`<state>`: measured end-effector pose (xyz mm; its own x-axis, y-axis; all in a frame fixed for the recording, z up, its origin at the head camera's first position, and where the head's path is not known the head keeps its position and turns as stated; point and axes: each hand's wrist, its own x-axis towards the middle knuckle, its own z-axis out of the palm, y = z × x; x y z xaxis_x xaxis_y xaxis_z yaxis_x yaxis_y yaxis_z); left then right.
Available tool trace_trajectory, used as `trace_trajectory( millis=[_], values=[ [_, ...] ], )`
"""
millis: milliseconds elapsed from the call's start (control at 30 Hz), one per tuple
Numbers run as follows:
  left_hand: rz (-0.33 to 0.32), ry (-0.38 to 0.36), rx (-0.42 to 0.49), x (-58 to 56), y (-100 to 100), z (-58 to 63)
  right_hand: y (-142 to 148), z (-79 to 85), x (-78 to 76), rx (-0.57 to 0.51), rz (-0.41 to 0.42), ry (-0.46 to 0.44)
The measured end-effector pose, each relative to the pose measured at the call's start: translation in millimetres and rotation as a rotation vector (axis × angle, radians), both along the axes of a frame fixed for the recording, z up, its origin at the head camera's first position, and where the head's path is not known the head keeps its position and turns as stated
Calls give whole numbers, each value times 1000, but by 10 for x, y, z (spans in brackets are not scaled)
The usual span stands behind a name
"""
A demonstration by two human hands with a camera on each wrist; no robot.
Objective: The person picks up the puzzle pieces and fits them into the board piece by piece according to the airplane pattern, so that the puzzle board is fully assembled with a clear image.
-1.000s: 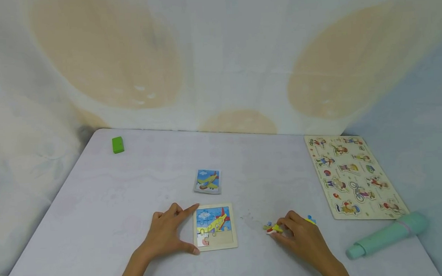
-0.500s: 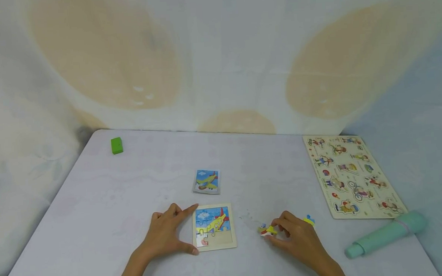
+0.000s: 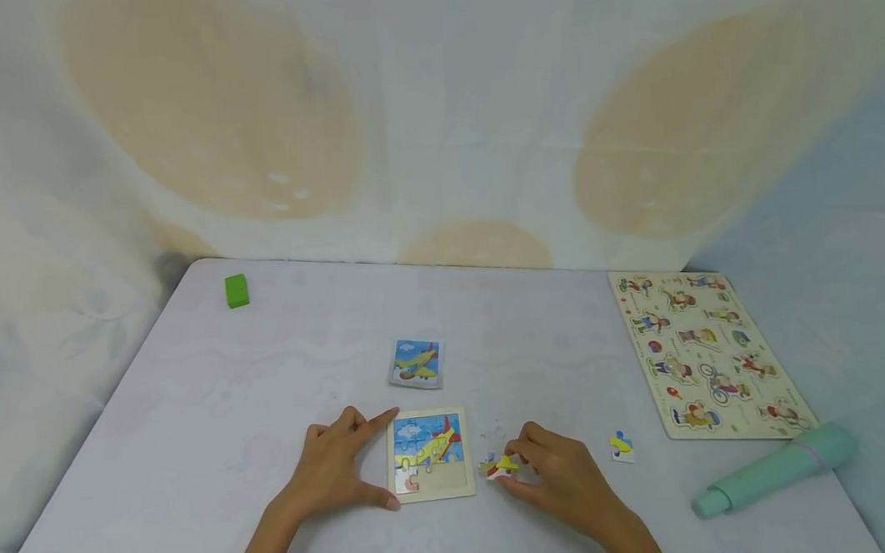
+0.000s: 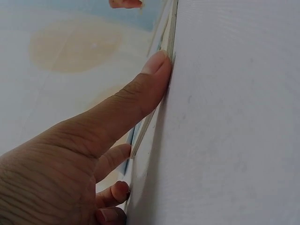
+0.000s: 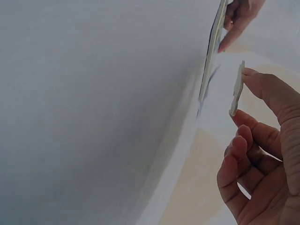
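The square airplane jigsaw puzzle (image 3: 427, 453) lies in its pale wooden frame; its lower right part shows bare board. At the frame's left side my left hand (image 3: 340, 466) is spread, index finger at the upper corner and thumb at the lower one. In the left wrist view the thumb (image 4: 136, 96) presses along the frame's thin edge. My right hand (image 3: 562, 479) pinches a yellow, red and white jigsaw piece (image 3: 500, 466) between thumb and index finger, just right of the frame. The right wrist view shows that piece (image 5: 237, 89) edge-on, above the table.
Another jigsaw piece (image 3: 621, 447) lies right of my right hand. Behind the frame is an airplane picture card (image 3: 415, 364). A figure puzzle board (image 3: 709, 354) and a mint-green cylindrical thing (image 3: 776, 470) lie at the right. A green block (image 3: 236, 291) sits back left.
My right hand has moved left toward the frame with the jigsaw piece, uncovering the other piece on the table. The left hand stays at the frame.
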<state>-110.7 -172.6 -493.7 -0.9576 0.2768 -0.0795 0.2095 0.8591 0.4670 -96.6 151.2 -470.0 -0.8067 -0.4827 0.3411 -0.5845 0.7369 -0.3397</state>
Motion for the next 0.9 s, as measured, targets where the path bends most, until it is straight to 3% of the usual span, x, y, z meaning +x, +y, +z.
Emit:
trace_trajectory(
  millis=[567,733,900],
  values=[
    [-3,-6,1,-13,-2,11,-586,37,-98,176,198,-1],
    [-13,-1,8,-7,-9,3,-684,7,-121,220,219,45],
    [-15,7,9,-6,-14,-7,-773,18,-125,270,216,-9]
  ],
)
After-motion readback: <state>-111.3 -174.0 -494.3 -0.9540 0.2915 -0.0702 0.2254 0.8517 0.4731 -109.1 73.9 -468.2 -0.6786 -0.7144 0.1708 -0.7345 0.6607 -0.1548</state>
